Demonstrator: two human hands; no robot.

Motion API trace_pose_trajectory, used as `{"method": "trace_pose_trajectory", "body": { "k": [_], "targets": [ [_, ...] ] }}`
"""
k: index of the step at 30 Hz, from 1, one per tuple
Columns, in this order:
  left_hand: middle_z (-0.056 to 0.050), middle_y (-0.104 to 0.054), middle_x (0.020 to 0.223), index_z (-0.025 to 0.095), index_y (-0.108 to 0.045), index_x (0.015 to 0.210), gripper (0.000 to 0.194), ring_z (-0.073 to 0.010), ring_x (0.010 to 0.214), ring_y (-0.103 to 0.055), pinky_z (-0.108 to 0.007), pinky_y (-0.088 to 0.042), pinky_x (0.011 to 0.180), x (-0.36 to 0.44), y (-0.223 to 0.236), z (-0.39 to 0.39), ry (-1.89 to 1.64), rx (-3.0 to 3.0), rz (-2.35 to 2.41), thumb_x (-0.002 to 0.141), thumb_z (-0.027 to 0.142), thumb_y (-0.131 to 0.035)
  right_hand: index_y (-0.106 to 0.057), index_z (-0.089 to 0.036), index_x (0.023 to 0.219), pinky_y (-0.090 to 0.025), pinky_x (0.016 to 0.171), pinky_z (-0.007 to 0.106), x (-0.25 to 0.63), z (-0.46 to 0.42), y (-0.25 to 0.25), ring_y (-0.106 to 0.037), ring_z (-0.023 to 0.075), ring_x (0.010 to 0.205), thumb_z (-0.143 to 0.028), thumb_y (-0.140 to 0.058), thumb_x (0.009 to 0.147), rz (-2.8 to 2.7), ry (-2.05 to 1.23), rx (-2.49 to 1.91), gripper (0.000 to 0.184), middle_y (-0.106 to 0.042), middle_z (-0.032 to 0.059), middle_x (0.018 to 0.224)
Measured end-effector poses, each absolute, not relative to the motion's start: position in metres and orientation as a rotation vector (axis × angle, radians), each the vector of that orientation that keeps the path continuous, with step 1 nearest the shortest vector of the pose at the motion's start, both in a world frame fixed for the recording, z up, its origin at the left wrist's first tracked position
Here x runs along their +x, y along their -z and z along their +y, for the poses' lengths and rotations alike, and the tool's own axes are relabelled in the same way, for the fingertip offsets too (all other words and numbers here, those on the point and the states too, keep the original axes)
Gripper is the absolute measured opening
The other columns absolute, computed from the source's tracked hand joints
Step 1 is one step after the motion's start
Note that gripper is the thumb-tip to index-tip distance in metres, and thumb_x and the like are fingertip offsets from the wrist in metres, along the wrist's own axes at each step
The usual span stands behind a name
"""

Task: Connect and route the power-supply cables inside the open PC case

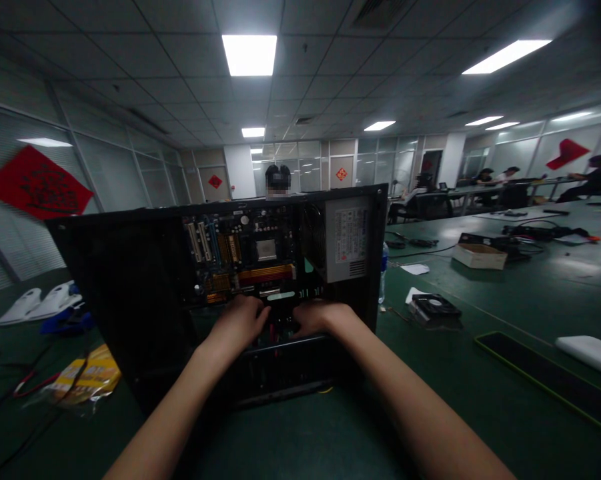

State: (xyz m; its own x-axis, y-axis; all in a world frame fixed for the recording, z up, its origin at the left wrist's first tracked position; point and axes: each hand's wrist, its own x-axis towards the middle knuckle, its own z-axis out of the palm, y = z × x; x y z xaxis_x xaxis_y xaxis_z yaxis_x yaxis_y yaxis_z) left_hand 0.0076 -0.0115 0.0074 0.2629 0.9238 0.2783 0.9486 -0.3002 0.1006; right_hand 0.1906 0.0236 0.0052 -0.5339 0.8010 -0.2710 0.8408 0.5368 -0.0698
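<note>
An open black computer case stands on the green table right in front of me. Inside it a motherboard shows a bare silver processor, expansion slots and orange-and-red memory slots. At the upper right of the case sits a grey power supply with a white label. Both hands reach into the lower part of the case, below the motherboard. My left hand is curled, its fingertips hidden. My right hand bends inward facing it, thumb and fingers closed in. Thin cables show dimly between them; what either hand grips is unclear.
Right of the case are a water bottle, a fan in a dark housing, an open box and a long black mat. A yellow packet and cables lie left. A person's head shows behind the case.
</note>
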Motion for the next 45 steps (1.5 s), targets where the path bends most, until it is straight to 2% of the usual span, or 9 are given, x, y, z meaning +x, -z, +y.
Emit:
{"method": "trace_pose_trajectory", "body": {
  "k": [4, 7, 11, 18, 25, 34, 38, 42, 45],
  "targets": [
    [-0.011, -0.072, 0.093, 0.018, -0.07, 0.092, 0.027, -0.0224, 0.085, -0.067, -0.03, -0.045, 0.072, 0.006, -0.006, -0.011, 0.5, -2.424, -1.79, 0.091, 0.025, -0.044, -0.073, -0.014, 0.094, -0.037, 0.054, 0.025, 0.192, 0.025, -0.006, -0.061, 0.0181, 0.067, -0.056, -0.059, 0.081, 2.791, 0.42, 1.337, 0.046, -0.072, 0.0092, 0.083],
    [-0.011, -0.071, 0.101, 0.018, -0.065, 0.106, 0.029, -0.022, 0.094, -0.066, -0.03, -0.046, 0.079, 0.002, -0.004, -0.006, 0.646, -2.401, -1.791, 0.087, 0.012, -0.044, -0.069, -0.013, 0.076, -0.027, 0.051, 0.023, 0.186, 0.027, -0.008, -0.048, 0.0105, 0.055, -0.05, -0.044, 0.094, 3.195, 0.504, 1.349, 0.047, -0.06, 0.0006, 0.063],
    [-0.011, -0.072, 0.093, 0.015, -0.062, 0.109, 0.034, -0.0216, 0.088, -0.067, -0.032, -0.049, 0.081, -0.007, -0.003, 0.005, 0.969, -2.259, -1.83, 0.083, 0.005, -0.041, -0.058, -0.014, 0.063, -0.022, 0.052, 0.025, 0.177, 0.031, -0.01, -0.04, 0.0087, 0.053, -0.041, -0.037, 0.098, 3.482, 0.539, 1.563, 0.05, -0.047, -0.003, 0.055],
    [-0.005, -0.073, 0.092, 0.017, -0.065, 0.098, 0.034, -0.0181, 0.087, -0.069, -0.03, -0.054, 0.08, -0.004, -0.016, 0.002, 1.655, -2.187, -1.703, 0.078, 0.009, -0.039, -0.065, -0.016, 0.08, -0.039, 0.067, 0.024, 0.178, 0.032, -0.015, -0.059, 0.0163, 0.076, -0.046, -0.028, 0.099, 3.604, 1.117, 1.657, 0.051, -0.065, 0.0035, 0.077],
    [-0.003, -0.072, 0.107, 0.019, -0.068, 0.102, 0.041, -0.0191, 0.103, -0.065, -0.034, -0.049, 0.097, 0.004, -0.024, -0.012, 1.725, -2.368, -1.37, 0.069, 0.007, -0.046, -0.064, -0.016, 0.078, -0.041, 0.063, 0.026, 0.178, 0.037, -0.014, -0.059, 0.0168, 0.071, -0.061, -0.034, 0.09, 3.581, 1.599, 1.53, 0.055, -0.064, 0.002, 0.073],
    [-0.007, -0.057, 0.135, 0.02, -0.054, 0.13, 0.064, -0.0229, 0.124, -0.053, -0.044, -0.037, 0.111, 0.001, -0.015, -0.005, 1.51, -2.567, -1.262, 0.069, 0.004, -0.047, -0.067, -0.016, 0.079, -0.044, 0.069, 0.028, 0.178, 0.031, -0.018, -0.06, 0.0183, 0.079, -0.057, -0.042, 0.088, 3.639, 1.676, 1.378, 0.049, -0.066, 0.0029, 0.076],
    [-0.01, -0.059, 0.131, 0.019, -0.053, 0.129, 0.048, -0.0235, 0.12, -0.056, -0.042, -0.043, 0.105, 0.001, -0.013, -0.003, 1.5, -2.596, -1.286, 0.081, 0.013, -0.05, -0.064, -0.016, 0.074, -0.042, 0.064, 0.026, 0.179, 0.028, -0.018, -0.056, 0.0157, 0.072, -0.056, -0.042, 0.089, 3.66, 1.623, 1.172, 0.047, -0.063, 0.001, 0.072],
    [-0.011, -0.065, 0.121, 0.019, -0.058, 0.12, 0.032, -0.0225, 0.109, -0.062, -0.039, -0.048, 0.096, 0.003, -0.015, -0.006, 1.447, -2.688, -1.316, 0.094, 0.027, -0.042, -0.058, -0.017, 0.069, -0.036, 0.057, 0.025, 0.179, 0.027, -0.015, -0.048, 0.0128, 0.06, -0.048, -0.041, 0.093, 3.634, 1.377, 1.122, 0.043, -0.053, -0.0018, 0.061],
    [-0.01, -0.064, 0.123, 0.021, -0.056, 0.123, 0.034, -0.0233, 0.111, -0.062, -0.039, -0.048, 0.096, 0.007, -0.018, -0.013, 1.38, -2.73, -1.269, 0.09, 0.027, -0.051, -0.057, -0.017, 0.076, -0.039, 0.065, 0.027, 0.181, 0.029, -0.013, -0.052, 0.0148, 0.07, -0.031, -0.049, 0.09, 3.811, 0.853, 1.285, 0.021, -0.056, 0.0001, 0.072]
  ]
}}
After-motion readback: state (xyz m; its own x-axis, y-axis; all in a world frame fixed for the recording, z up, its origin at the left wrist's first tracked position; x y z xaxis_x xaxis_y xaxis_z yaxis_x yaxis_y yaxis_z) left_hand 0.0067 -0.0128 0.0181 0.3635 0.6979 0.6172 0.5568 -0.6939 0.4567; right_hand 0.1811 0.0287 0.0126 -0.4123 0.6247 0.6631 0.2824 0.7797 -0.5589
